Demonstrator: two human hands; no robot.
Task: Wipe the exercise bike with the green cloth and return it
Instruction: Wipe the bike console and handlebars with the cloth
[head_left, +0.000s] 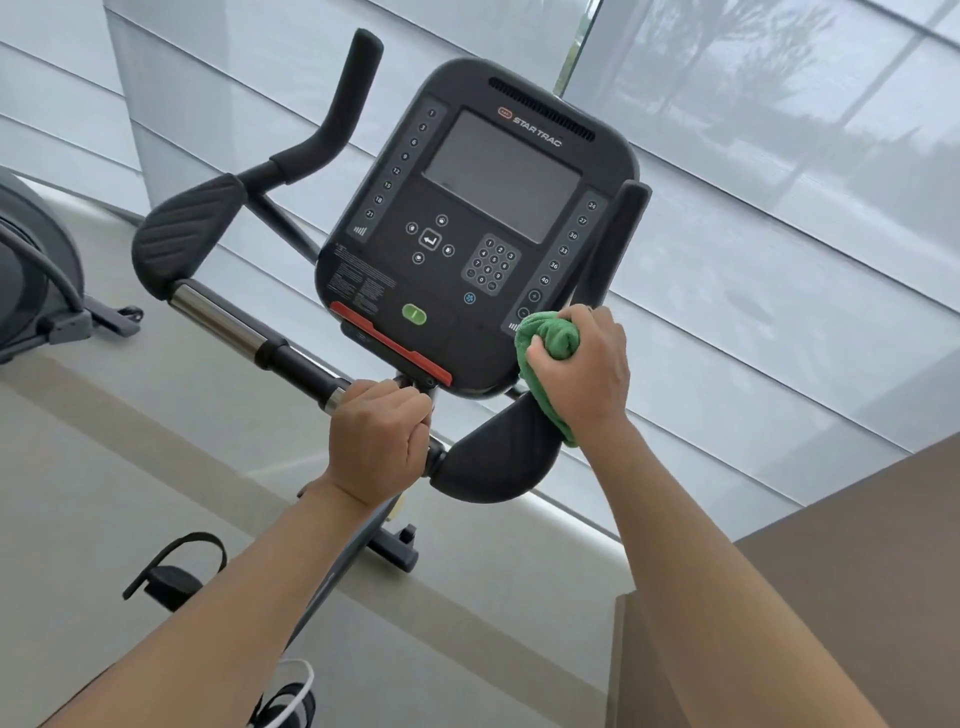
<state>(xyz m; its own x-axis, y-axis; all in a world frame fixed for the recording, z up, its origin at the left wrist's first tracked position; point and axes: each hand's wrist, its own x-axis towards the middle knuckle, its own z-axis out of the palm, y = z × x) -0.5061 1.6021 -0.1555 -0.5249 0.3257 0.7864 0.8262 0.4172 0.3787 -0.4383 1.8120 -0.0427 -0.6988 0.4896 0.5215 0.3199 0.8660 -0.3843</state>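
The exercise bike's black console (475, 223) fills the middle of the view, with a dark screen, keypad and a green button. My right hand (584, 364) grips the bunched green cloth (548, 340) against the console's lower right corner, just above the right elbow pad (493, 457). Part of the cloth hangs down behind my wrist. My left hand (376, 436) is curled round the handlebar (249, 332) below the console. The right upright grip (623, 234) rises behind the cloth.
The left elbow pad (189, 228) and curved left grip (348, 104) stand at upper left. A pedal with strap (174, 571) is at lower left. Another machine (36, 280) sits at far left. A brown wooden surface (831, 571) is at right. Blinds cover the window behind.
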